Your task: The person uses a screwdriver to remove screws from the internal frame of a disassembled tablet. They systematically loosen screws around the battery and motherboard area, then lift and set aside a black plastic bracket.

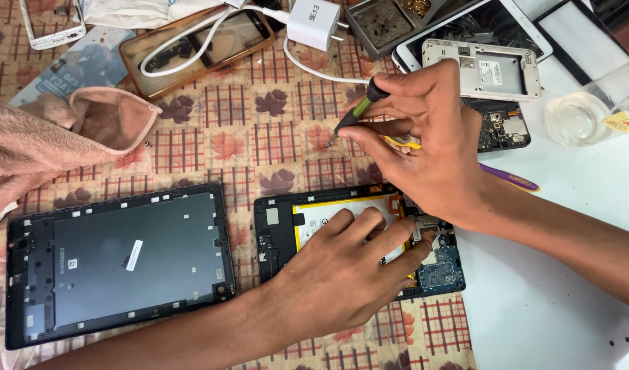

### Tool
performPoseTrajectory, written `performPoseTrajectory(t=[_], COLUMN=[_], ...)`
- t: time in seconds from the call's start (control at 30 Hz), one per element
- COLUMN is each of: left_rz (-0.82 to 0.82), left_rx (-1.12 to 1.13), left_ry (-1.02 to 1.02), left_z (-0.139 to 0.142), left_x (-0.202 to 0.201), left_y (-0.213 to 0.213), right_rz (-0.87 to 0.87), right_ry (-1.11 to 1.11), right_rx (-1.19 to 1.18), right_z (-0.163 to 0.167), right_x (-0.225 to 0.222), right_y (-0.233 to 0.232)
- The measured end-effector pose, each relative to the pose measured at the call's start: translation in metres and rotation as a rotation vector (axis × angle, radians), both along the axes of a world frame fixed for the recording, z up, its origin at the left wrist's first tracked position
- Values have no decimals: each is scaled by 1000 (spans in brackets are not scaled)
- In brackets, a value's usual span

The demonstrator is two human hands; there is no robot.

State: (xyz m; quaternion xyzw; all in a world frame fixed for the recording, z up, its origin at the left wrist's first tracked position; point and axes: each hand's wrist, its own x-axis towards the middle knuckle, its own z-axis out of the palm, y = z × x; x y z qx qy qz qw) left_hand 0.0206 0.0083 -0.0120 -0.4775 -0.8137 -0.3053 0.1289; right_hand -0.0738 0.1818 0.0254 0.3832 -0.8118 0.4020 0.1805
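We see the left hand (pixel 342 274) flat, palm down, fingers spread and pressing on the opened tablet (pixel 287 233); it grips nothing. Forearm comes in low from the lower left, wrist straight. Fingertips reach the battery (pixel 321 212) and the metal bracket near the circuit board (pixel 441 267), which sits just right of the fingers.

Right hand (pixel 431 137) is raised above and behind the left one, wrist bent, forearm entering from the right. Thumb and fingers pinch a screwdriver (pixel 355 113) with a green-and-black handle, tilted, tip pointing down-left toward the patterned cloth on the surface (pixel 259 137). We can't tell if the tip touches the cloth.

Left of the left hand: the removed back cover (pixel 122 264), lying inside-up. Further left and up: a pink towel (pixel 61 137). Behind the right hand: a white phone frame (pixel 482 68), a white charger (pixel 314 24) with cable, a purple pen (pixel 510 178) poking out past the wrist. Right of that hand: a clear container (pixel 578 116).
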Motion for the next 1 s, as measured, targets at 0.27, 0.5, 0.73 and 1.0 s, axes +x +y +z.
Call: performPoseTrajectory(t=[0.27, 0.5, 0.73, 1.0], left_rz=[-7, -2, 22, 21], left_rx=[-2, -22, -19, -183], left_ry=[0, 1, 25, 43], left_z=[2, 4, 3, 3], left_x=[-1, -1, 0, -2], left_y=[-1, 0, 1, 1], right_rz=[1, 20, -47, -321], right_ry=[-8, 14, -83, -290], right_rx=[84, -21, -55, 144], right_z=[7, 21, 42, 45], right_x=[0, 5, 46, 125], right_y=[-4, -4, 43, 89])
